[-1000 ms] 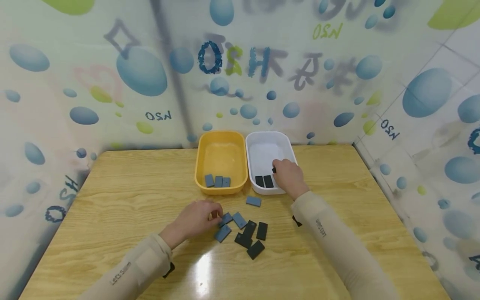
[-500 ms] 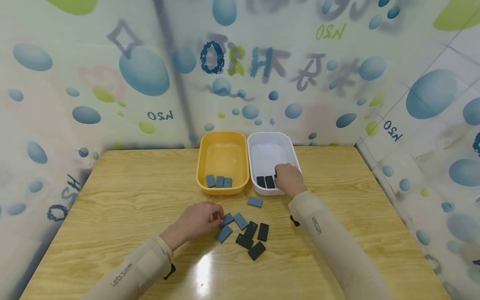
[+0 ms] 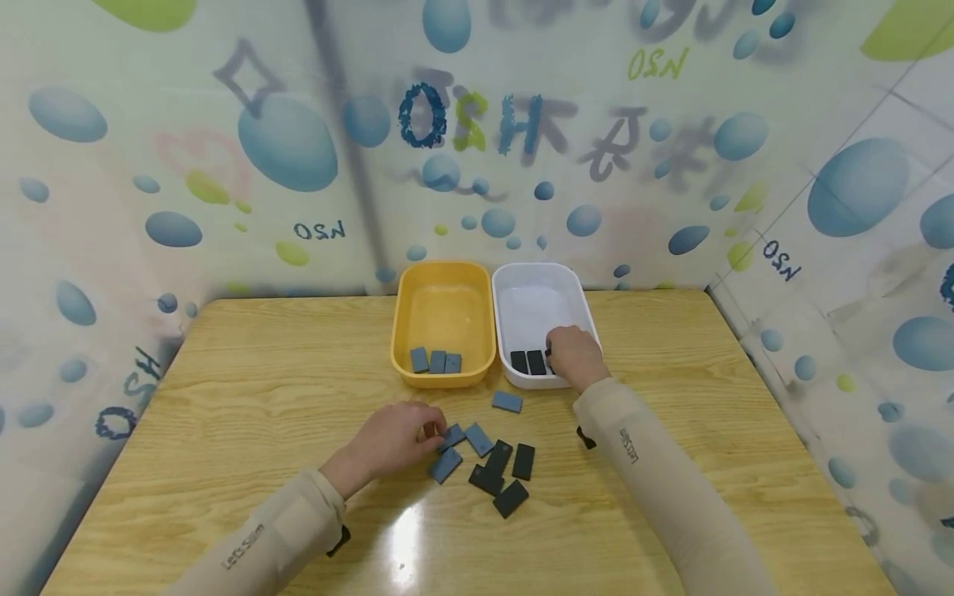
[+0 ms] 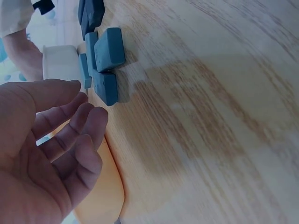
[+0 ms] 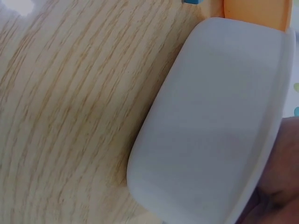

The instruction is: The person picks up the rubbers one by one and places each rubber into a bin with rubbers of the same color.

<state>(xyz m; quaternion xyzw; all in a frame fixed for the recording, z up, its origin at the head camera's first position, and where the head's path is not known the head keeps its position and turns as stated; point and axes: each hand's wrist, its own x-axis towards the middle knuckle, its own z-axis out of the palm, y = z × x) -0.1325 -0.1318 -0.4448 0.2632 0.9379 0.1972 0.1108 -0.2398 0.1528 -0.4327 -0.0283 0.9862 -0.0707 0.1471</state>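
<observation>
In the head view my right hand reaches into the near right part of the white bin and pinches a black tile, mostly hidden by the fingers. Two black tiles lie beside it in the bin. Beside a small group of blue tiles on the table is my left hand. The left wrist view shows its fingers loosely curled with nothing between them, the thumb tip just short of a blue tile. In the right wrist view the bin's wall hides most of the right hand.
A yellow bin with three blue tiles stands left of the white one, by the wall. Several black tiles lie on the wooden table, some overlapping. A lone blue tile lies just in front of the bins.
My right hand has lowered the black tile into the white bin, alongside the two there. The left hand has stayed by the blue tiles. The head view has shifted slightly.
</observation>
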